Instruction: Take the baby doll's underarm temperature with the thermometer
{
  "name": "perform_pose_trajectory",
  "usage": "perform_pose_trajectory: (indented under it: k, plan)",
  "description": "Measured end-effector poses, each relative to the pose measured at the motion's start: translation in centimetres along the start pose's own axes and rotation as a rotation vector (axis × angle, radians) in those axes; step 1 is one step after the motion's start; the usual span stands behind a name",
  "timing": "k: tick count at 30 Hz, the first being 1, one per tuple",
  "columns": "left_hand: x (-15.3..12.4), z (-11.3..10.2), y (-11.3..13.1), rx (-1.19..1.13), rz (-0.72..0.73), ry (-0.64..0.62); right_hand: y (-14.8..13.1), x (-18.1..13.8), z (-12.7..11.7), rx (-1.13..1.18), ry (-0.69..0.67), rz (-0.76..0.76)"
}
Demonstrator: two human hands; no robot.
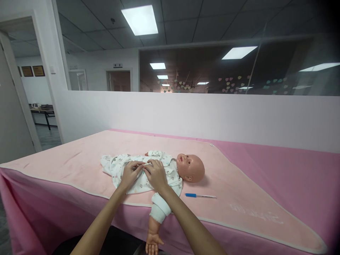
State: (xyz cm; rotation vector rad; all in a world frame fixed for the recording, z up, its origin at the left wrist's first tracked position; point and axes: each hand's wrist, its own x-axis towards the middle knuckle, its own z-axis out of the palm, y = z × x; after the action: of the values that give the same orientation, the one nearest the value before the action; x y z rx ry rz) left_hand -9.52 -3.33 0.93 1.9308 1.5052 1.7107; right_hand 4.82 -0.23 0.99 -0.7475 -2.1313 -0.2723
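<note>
A baby doll [191,167] lies on its back, head to the right, dressed in a white printed garment [119,168]. My left hand [132,173] rests at the doll's belly, its bent fingertips closed on the front of the garment. Just to its right, my right hand [156,171] pinches the same cloth, and the fingertips of both hands nearly meet. The exact bit of fabric between them is too small to make out. The doll's near arm [154,230] hangs over the table's front edge, its sleeve bunched up under my right forearm.
A pen with a blue cap [200,195] lies right of the doll's body. Beneath everything spreads a peach blanket [79,156] with a pale edge, over a pink tablecloth [292,159]. A white wall [212,117] with windows stands behind the table; a doorway is at left.
</note>
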Motion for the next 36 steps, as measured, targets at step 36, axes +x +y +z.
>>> perform_pose_trajectory:
  k: [36]
  plan:
    - [-0.2,0.3,-0.7,0.059,-0.039,-0.041,-0.6,0.3,-1.7,-0.084,-0.100,-0.040]
